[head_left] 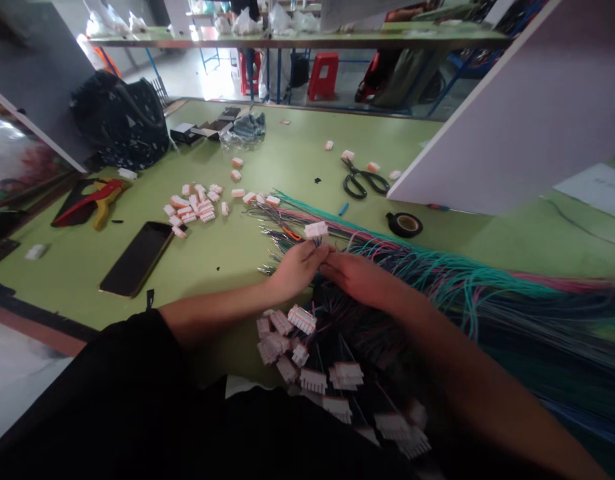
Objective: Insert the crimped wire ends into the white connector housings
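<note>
In the middle of the bench, my left hand (297,270) and my right hand (352,273) meet with fingertips pressed together. A white plug connector (316,230) with an orange strip stands just above the fingers, its wires running down into both pinches. Under and beside my right hand spreads a long bundle of teal, pink and dark wires (437,263); some bare metal ends (265,233) point left. Below my hands, several wired white connectors (302,320) lie in a heap near my body. Which fingers bear on which wire is hidden.
Loose connectors (192,205) are piled left of the wires. A phone (137,259), red-and-yellow pliers (90,203), black scissors (360,181) and black tape (404,225) lie around. A white panel (512,113) stands right; a dark bag (120,120) sits back left.
</note>
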Demonstrator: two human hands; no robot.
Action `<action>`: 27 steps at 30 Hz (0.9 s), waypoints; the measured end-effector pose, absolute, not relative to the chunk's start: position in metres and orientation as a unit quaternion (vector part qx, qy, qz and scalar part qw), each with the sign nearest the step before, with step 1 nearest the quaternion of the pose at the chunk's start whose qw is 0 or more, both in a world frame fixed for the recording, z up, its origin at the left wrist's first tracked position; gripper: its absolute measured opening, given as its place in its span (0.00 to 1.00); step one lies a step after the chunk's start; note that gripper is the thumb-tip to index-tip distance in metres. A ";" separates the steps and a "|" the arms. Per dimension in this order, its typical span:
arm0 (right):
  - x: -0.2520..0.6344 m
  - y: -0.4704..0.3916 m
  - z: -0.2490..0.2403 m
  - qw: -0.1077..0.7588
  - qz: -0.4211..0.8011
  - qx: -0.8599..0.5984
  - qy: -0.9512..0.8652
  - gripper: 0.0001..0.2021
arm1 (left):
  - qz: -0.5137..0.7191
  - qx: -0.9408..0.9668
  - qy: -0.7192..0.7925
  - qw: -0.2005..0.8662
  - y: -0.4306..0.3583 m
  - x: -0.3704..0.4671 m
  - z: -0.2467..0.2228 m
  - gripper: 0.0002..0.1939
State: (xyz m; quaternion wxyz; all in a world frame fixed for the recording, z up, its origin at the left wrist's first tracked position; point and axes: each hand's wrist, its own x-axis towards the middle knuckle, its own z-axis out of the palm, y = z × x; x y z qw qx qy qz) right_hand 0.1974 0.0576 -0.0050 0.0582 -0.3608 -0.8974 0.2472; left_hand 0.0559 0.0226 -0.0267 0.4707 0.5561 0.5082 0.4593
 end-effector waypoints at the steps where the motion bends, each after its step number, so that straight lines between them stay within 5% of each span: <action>1: 0.206 0.060 0.003 0.034 0.235 -0.356 -0.904 0.11 | 0.451 0.569 0.505 0.466 0.026 0.056 -0.025 0.12; 8: 0.219 0.060 0.031 0.247 0.197 -0.437 -0.842 0.15 | 0.330 0.656 0.427 0.527 0.039 0.064 -0.017 0.10; 15: 0.209 0.071 0.004 0.326 0.227 -0.513 -0.761 0.13 | 0.480 0.480 0.427 0.597 0.034 0.077 -0.032 0.07; 21: 0.224 0.090 0.001 0.279 0.287 -0.533 -0.746 0.14 | 0.515 0.349 0.421 0.660 0.033 0.079 -0.038 0.07; 24: 0.243 0.112 -0.005 0.261 0.129 -0.620 -0.728 0.14 | 0.506 0.295 0.433 0.686 0.036 0.077 -0.038 0.06; 27: 0.262 0.133 -0.020 0.151 0.000 -0.689 -0.709 0.14 | 0.499 0.263 0.436 0.701 0.038 0.076 -0.038 0.06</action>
